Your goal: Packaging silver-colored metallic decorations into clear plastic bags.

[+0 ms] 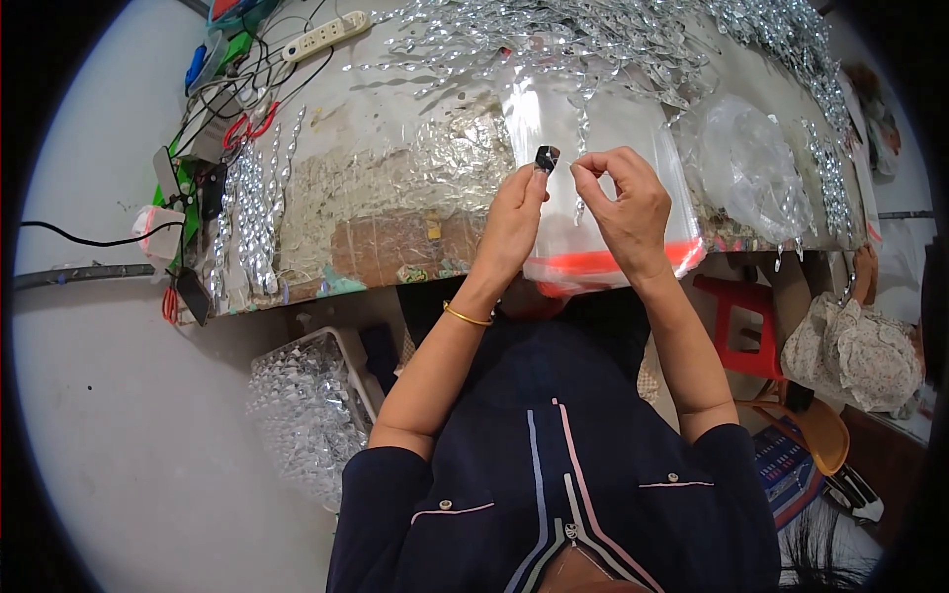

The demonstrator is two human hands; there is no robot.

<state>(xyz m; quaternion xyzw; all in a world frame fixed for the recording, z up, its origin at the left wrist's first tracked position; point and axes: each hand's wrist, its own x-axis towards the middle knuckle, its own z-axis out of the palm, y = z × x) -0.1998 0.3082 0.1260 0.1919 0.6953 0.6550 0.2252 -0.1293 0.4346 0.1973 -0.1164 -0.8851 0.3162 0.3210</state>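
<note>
My left hand (516,212) is closed around a small dark, shiny piece (547,158) that sticks up past the thumb; its kind I cannot make out. Just to its right, my right hand (631,203) has thumb and forefinger pinched together. Whatever sits in that pinch is too small to name. A twisted silver foil strand (582,124) runs down beside the right fingertips, over a stack of clear plastic bags (633,119) with a red band along the near edge. Both hands are held above this stack.
Many silver foil strands (603,44) are heaped at the back, and several strands (252,212) hang at the left. A power strip (326,38), red-handled scissors (249,127) and cables crowd the back left. A crumpled clear bag (746,153) and red stool (736,326) are right; a foil-filled basket (306,405) stands below left.
</note>
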